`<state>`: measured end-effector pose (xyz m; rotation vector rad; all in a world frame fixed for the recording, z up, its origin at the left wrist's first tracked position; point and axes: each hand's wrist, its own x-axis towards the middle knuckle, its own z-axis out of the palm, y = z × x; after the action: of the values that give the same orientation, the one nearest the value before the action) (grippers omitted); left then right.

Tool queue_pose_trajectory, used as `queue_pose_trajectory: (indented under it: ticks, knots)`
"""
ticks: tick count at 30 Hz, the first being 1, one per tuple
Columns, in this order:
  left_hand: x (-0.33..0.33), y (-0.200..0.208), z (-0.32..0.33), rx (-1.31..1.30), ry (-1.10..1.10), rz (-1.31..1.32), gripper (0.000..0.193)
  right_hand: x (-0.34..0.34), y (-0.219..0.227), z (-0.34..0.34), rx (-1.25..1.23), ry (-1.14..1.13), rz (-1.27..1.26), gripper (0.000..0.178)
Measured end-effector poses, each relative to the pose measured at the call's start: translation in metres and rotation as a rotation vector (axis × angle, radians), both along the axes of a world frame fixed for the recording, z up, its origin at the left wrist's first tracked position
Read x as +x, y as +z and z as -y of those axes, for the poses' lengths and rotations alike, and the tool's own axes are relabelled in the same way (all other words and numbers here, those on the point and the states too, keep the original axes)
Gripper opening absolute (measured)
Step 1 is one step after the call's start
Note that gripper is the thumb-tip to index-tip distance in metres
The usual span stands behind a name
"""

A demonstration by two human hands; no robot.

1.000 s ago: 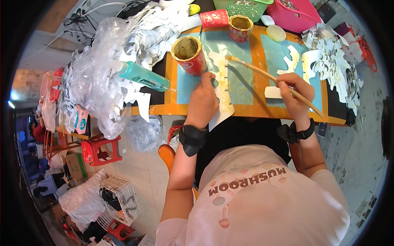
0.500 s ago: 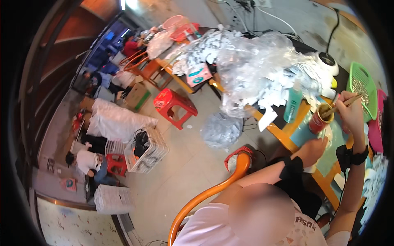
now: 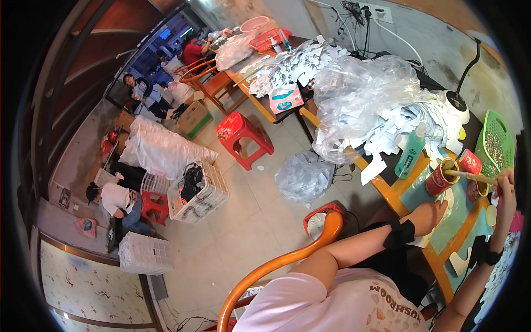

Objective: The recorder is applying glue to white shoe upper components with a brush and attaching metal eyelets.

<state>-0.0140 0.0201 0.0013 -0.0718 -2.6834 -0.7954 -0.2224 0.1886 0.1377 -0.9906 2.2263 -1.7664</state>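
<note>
My right hand (image 3: 504, 187), at the far right of the table, is closed round the end of a wooden stick-like brush (image 3: 477, 177). The brush reaches leftward to the mouth of an open red can (image 3: 438, 184) with yellowish-brown residue on its rim; its bristles cannot be made out. My left hand (image 3: 428, 219) rests near the table's front edge, just below the can. Its fingers are drawn together at a pale cut piece (image 3: 448, 200), partly hidden by the hand. A smaller open red can (image 3: 476, 192) stands beside the brush.
A green bottle (image 3: 411, 152), a green basket (image 3: 495, 145) and a heap of white cut pieces (image 3: 409, 122) surround the work spot. Clear plastic bags (image 3: 359, 88) lie further left. A red stool (image 3: 244, 139) and white crate (image 3: 199, 193) stand on the floor; other people work beyond.
My right hand has moved right and down, with the brush tilting from steep in the can to nearly level at its mouth. My left hand stays nearly in place. The view has shifted slightly.
</note>
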Motion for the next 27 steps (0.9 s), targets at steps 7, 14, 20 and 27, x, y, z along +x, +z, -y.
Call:
queue_pose_trajectory:
  ticks: [7,14,20,27]
  knots:
    - [0.002,0.001,-0.001,-0.027,0.016,0.013,0.037,-0.053,-0.043,-0.097,-0.006,0.012,-0.017,0.014]
    - [-0.004,-0.001,-0.001,-0.027,-0.004,0.046,0.04,-0.093,-0.073,-0.164,-0.365,0.018,0.111,0.022]
    - [-0.001,0.004,0.005,0.0,-0.008,0.052,0.043,-0.014,-0.068,-0.105,-0.701,-0.265,0.28,0.033]
    - [0.003,0.002,0.004,0.051,-0.003,-0.003,0.05,0.003,-0.063,-0.123,-0.963,0.037,0.491,0.041]
